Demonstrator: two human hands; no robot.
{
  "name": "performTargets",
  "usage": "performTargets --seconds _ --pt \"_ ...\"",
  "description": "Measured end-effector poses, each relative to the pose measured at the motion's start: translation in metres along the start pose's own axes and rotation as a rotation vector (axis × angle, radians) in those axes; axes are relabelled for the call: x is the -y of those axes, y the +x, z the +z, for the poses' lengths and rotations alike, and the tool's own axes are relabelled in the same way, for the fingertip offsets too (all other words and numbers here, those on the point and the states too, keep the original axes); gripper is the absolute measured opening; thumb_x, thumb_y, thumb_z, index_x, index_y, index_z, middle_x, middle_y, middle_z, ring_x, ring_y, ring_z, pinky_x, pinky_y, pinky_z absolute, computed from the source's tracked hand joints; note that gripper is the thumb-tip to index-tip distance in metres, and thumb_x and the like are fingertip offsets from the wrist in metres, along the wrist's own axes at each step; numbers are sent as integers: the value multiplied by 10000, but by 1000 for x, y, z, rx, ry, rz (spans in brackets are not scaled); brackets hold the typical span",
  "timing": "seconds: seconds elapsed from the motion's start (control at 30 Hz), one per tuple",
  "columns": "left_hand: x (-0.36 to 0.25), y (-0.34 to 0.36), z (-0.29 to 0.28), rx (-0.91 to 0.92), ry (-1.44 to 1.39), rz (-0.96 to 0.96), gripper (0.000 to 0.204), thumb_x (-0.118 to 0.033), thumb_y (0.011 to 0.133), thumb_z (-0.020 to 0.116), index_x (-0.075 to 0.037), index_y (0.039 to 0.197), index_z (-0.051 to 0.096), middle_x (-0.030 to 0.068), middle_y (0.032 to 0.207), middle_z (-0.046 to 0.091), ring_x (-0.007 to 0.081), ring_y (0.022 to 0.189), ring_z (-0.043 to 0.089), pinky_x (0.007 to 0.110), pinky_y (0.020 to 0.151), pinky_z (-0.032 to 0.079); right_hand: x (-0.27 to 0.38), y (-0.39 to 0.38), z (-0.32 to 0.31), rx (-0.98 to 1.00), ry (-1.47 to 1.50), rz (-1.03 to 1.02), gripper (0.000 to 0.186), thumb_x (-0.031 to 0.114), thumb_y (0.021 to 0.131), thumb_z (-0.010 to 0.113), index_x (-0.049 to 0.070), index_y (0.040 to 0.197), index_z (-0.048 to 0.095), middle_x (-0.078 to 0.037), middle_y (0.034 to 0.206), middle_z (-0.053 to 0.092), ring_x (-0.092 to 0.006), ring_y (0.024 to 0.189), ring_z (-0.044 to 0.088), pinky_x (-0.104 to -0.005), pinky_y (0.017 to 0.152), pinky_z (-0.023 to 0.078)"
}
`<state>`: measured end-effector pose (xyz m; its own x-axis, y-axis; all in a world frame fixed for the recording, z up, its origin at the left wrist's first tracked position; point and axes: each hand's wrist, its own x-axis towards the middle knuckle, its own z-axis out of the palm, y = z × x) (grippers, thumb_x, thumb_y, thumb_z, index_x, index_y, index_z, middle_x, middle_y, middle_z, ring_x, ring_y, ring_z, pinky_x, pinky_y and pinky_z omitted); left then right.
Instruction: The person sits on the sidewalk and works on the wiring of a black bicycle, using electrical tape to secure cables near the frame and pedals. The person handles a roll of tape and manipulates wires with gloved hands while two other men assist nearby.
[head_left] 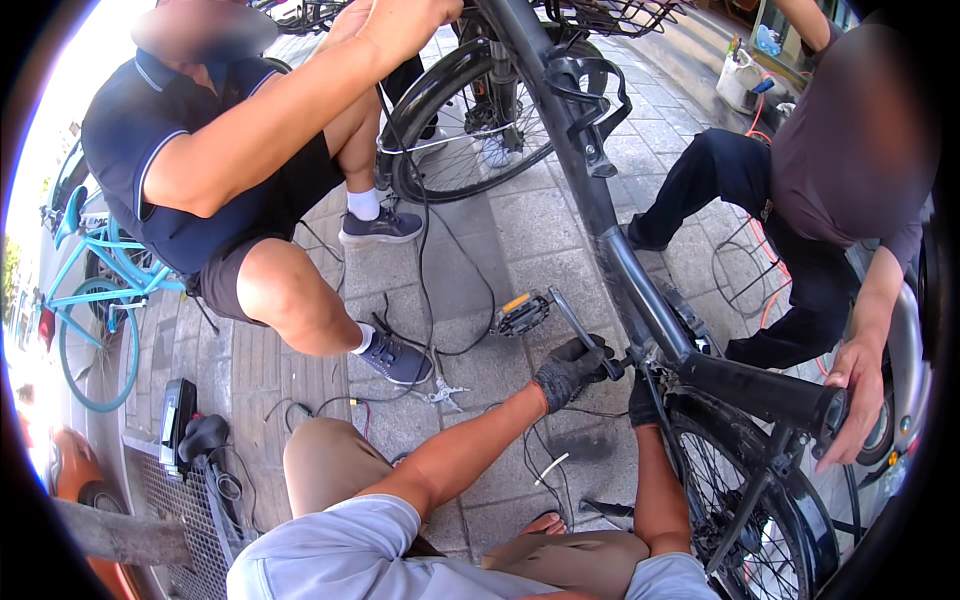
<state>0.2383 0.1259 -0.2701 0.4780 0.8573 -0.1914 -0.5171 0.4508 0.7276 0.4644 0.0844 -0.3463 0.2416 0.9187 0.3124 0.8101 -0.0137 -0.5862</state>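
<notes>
A black bicycle frame [598, 215] slants down through the middle toward its rear wheel [762, 535]. My left hand [568, 372], in a dark grey work glove, is closed round the lower end of a crank arm [572, 316], beside the frame's bottom bracket. At the crank's upper end is a black pedal [522, 314] with an orange reflector. My right hand [643, 402], gloved too, reaches up by the frame tube just ahead of the rear wheel. Its fingers are mostly hidden behind the bicycle parts.
At left a crouching person [190, 150] raises both hands to the bicycle's front. Another person [850, 150] at right has a hand by the seat tube's open end [830, 408]. Loose cables [430, 260], a saddle [204, 437] and a black case [178, 420] lie on the paving.
</notes>
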Motion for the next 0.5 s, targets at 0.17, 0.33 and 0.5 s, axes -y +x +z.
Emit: performTargets --seconds 0.17,0.33,0.5 --pt "-4 -4 5 -28 -28 -20 522 -342 946 740 -23 1318 559 105 1163 685 224 1036 687 357 877 583 -19 -4 11 0 -60 -37 452 139 1055 517 32 1492 475 -180 1526 484 -304 1416 436 -443 1209 280" --pt "-2 -8 9 -73 -55 -2 503 -340 958 728 -22 1309 559 109 1150 688 222 1018 691 348 866 584 -22 -3 16 8 -222 -106 450 165 1066 499 33 1496 472 -179 1549 459 -297 1425 428 -435 1202 294" --pt "-6 -2 5 -37 157 -11 465 -310 991 685 -11 1311 527 123 1158 679 229 1032 697 361 875 593 -1 0 2 112 -1 135 537 216 1060 501 92 1566 371 -199 1603 359 -347 1493 318 -495 1230 230"
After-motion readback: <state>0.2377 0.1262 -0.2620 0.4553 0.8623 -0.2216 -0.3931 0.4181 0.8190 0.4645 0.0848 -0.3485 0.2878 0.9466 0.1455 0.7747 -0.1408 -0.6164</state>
